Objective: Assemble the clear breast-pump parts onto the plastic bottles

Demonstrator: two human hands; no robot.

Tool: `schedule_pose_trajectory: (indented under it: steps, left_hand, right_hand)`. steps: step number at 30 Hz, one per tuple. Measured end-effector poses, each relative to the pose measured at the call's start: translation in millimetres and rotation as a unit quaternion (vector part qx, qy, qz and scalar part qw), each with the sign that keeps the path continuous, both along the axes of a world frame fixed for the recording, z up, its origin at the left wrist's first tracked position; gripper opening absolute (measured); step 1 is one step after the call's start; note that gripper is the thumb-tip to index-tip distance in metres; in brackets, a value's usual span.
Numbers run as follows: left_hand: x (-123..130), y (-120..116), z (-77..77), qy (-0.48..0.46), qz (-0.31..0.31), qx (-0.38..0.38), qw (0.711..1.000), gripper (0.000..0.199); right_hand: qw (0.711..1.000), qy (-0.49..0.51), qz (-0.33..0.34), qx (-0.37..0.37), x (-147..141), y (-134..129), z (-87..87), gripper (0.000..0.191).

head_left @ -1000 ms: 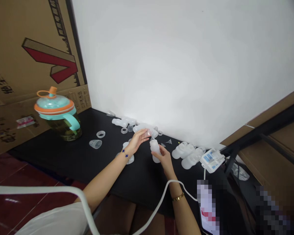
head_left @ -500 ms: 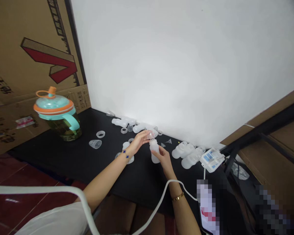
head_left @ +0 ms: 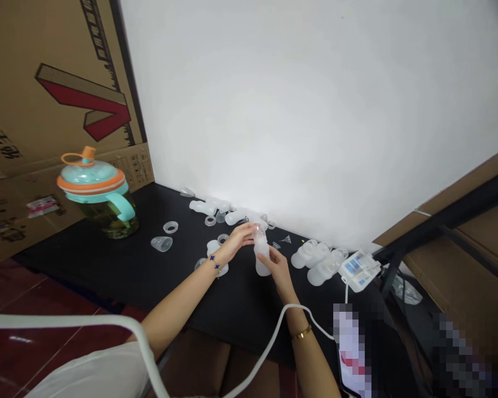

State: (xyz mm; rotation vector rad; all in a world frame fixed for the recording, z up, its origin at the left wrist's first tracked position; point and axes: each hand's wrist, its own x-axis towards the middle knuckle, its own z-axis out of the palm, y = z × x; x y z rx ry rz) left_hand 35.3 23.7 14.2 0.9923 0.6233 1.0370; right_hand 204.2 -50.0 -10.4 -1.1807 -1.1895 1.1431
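Observation:
A frosted white baby bottle [head_left: 262, 258] stands upright on the black tabletop, with my right hand [head_left: 279, 267] wrapped round its side. At its top, the fingers of my left hand [head_left: 239, 242] are closed on a clear domed cap [head_left: 258, 232], which sits on the bottle's neck. Left of the bottle, partly covered by my left wrist, lie another white bottle [head_left: 212, 247] and a clear ring [head_left: 223, 239]. Small clear nipples [head_left: 286, 239] rest behind my right hand.
Several capped bottles [head_left: 320, 265] lie at the right beside a white power strip [head_left: 360, 271]. More bottles [head_left: 202, 208] line the wall. A ring collar [head_left: 170, 227], a clear cap [head_left: 161, 244] and a large lidded jug [head_left: 97, 193] stand left. A white cable [head_left: 269, 345] crosses in front; a phone [head_left: 352, 359] is at right.
My left hand has lowered the clear domed cap slightly, from just above the bottle's neck down onto it. My right hand keeps its hold on the bottle, nearly still.

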Motion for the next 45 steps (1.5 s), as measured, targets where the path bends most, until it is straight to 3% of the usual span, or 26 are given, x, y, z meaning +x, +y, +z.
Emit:
schedule_pose_trajectory:
  steps: [16,45]
  left_hand:
    - [-0.4,1.1,-2.5,0.031,-0.024,0.019,0.999,0.046]
    - [-0.3,-2.2,2.2,0.055,-0.007,0.021,0.998,0.048]
  right_hand:
    - [1.0,-0.007,0.002,0.003,1.7,2.5,-2.9,0.05]
    - [1.0,-0.012,-0.014,0.007,0.7,3.2,-4.0,0.045]
